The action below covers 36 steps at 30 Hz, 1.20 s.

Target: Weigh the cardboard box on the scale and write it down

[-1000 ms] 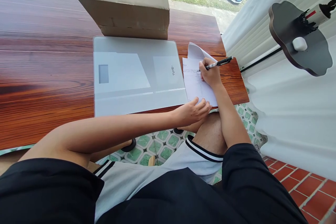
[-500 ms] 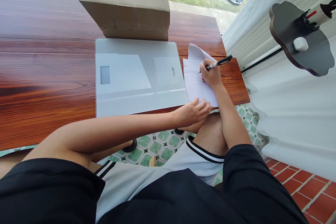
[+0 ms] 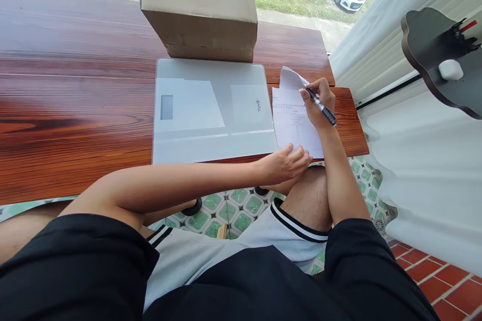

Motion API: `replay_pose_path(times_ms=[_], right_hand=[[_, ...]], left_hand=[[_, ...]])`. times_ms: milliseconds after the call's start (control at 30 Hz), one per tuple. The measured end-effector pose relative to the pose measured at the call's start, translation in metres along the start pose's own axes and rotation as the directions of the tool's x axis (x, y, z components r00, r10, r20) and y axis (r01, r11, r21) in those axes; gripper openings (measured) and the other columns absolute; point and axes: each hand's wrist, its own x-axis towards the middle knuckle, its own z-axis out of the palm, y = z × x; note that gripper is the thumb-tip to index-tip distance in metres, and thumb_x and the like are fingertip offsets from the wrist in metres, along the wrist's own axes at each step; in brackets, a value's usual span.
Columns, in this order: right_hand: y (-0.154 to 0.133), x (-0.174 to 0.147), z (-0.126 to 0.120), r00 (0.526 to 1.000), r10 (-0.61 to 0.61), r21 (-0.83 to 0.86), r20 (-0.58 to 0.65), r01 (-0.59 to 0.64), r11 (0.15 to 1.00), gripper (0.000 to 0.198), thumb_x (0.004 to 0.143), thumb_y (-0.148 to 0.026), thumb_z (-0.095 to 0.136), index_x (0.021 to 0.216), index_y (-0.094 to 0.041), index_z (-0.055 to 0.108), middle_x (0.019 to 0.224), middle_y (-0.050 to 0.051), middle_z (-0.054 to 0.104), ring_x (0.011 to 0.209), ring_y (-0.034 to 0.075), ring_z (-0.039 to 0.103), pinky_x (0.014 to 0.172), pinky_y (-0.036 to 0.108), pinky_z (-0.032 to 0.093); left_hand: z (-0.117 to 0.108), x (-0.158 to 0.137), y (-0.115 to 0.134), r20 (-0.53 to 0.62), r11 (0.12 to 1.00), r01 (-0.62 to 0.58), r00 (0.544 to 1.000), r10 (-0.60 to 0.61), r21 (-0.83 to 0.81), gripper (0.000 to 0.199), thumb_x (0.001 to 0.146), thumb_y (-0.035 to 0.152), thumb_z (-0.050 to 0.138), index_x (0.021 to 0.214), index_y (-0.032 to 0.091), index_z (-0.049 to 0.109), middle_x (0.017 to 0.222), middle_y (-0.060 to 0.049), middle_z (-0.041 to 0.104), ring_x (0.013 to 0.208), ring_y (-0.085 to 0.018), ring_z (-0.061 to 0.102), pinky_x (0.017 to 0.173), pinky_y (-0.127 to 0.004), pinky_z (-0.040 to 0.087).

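"Bathroom scale (image 3: 214,112), then left hand (image 3: 282,164)?"

"Fingers lightly curled, slightly apart, at the near edge of the printed paper (image 3: 286,128)."

"Paper, toward one o'clock?"

"Probably light, limp, easily creased; lift by two corners."

"Right hand (image 3: 319,100)?"

"Clamped on the pen (image 3: 324,110); likely light, smooth, best held mid-barrel."

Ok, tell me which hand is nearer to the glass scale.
Left. The left hand is beside the near right corner of the glass scale. The right hand, holding the pen, is farther right, with part of the paper in between.
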Motion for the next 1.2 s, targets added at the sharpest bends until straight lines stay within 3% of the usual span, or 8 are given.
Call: replay_pose_path(times_ms=[100, 233, 400, 867, 967, 1067, 1133, 1200], right_hand=[[0.003, 0.002, -0.001, 0.990, -0.074, -0.102, 0.121, 0.087, 0.991, 0.028, 0.096, -0.050, 0.057, 0.104, -0.023, 0.057, 0.097, 0.006, 0.062, 0.088, 0.019, 0.061, 0.071, 0.033, 0.054], [0.002, 0.004, 0.003, 0.963, -0.114, -0.135, 0.245, 0.150, 0.979, 0.015, 0.094, -0.026, 0.056, 0.108, -0.024, 0.062, 0.104, 0.006, 0.059, 0.095, 0.020, 0.060, 0.075, 0.035, 0.053], [-0.003, 0.007, 0.012, 0.941, -0.120, -0.194, 0.317, 0.189, 0.963, 0.032, 0.089, -0.006, 0.040, 0.103, -0.024, 0.062, 0.104, 0.008, 0.059, 0.103, 0.022, 0.058, 0.089, 0.040, 0.051], [-0.006, 0.008, 0.024, 0.934, 0.001, -0.258, 0.356, 0.097, 0.961, 0.037, 0.082, -0.003, 0.039, 0.098, -0.023, 0.067, 0.102, 0.012, 0.057, 0.107, 0.031, 0.054, 0.096, 0.049, 0.044], [-0.011, 0.010, 0.026, 0.957, -0.004, -0.245, 0.289, 0.078, 0.966, 0.037, 0.083, -0.005, 0.039, 0.099, -0.024, 0.068, 0.103, 0.012, 0.057, 0.108, 0.031, 0.053, 0.097, 0.051, 0.043], [-0.022, 0.015, 0.030, 0.985, -0.002, -0.165, 0.170, 0.031, 0.986, 0.036, 0.083, -0.008, 0.040, 0.101, -0.023, 0.067, 0.103, 0.011, 0.058, 0.106, 0.030, 0.054, 0.099, 0.050, 0.043], [-0.032, 0.021, 0.036, 0.994, 0.035, -0.050, 0.102, -0.030, 0.998, 0.032, 0.086, -0.012, 0.040, 0.101, -0.022, 0.066, 0.104, 0.010, 0.060, 0.104, 0.028, 0.055, 0.101, 0.048, 0.044], [-0.042, 0.030, 0.043, 0.993, 0.096, 0.075, 0.066, -0.101, 0.992, 0.028, 0.090, -0.018, 0.040, 0.100, -0.022, 0.066, 0.106, 0.010, 0.062, 0.105, 0.026, 0.056, 0.101, 0.046, 0.045]], left_hand=[[0.000, -0.001, 0.001, 0.004, 1.000, 0.003, 1.000, -0.003, 0.002, 0.045, 0.100, 0.017, 0.035, 0.140, 0.014, 0.054, 0.136, -0.011, 0.062, 0.119, -0.024, 0.058, 0.094, -0.040, 0.046], [0.000, -0.002, 0.000, 0.009, 1.000, -0.001, 1.000, 0.001, -0.007, 0.045, 0.099, 0.017, 0.037, 0.140, 0.013, 0.054, 0.136, -0.011, 0.062, 0.119, -0.024, 0.058, 0.095, -0.039, 0.046], [-0.001, -0.002, -0.002, 0.019, 1.000, -0.014, 1.000, 0.014, 0.006, 0.042, 0.099, 0.018, 0.041, 0.139, 0.015, 0.055, 0.135, -0.012, 0.062, 0.119, -0.024, 0.059, 0.092, -0.038, 0.047], [-0.020, -0.013, -0.019, 0.008, 0.995, -0.090, 0.996, 0.091, -0.041, 0.043, 0.099, 0.026, 0.042, 0.140, 0.019, 0.053, 0.134, -0.010, 0.063, 0.121, -0.023, 0.058, 0.098, -0.036, 0.047], [-0.035, -0.028, -0.043, 0.006, 0.997, 0.014, 1.000, -0.013, -0.070, 0.046, 0.097, 0.028, 0.044, 0.142, 0.018, 0.050, 0.132, -0.011, 0.064, 0.120, -0.023, 0.058, 0.098, -0.037, 0.047], [-0.051, -0.050, -0.078, -0.035, 0.968, 0.240, 0.969, -0.243, -0.072, 0.046, 0.095, 0.025, 0.046, 0.141, 0.018, 0.050, 0.127, -0.011, 0.065, 0.116, -0.024, 0.058, 0.096, -0.037, 0.049], [-0.060, -0.069, -0.106, -0.087, 0.906, 0.414, 0.903, -0.421, -0.092, 0.045, 0.094, 0.025, 0.047, 0.138, 0.018, 0.052, 0.122, -0.011, 0.065, 0.112, -0.024, 0.058, 0.094, -0.038, 0.050], [-0.067, -0.090, -0.134, -0.158, 0.794, 0.587, 0.779, -0.607, -0.160, 0.043, 0.093, 0.026, 0.048, 0.135, 0.017, 0.054, 0.119, -0.012, 0.064, 0.111, -0.025, 0.057, 0.095, -0.040, 0.050]])
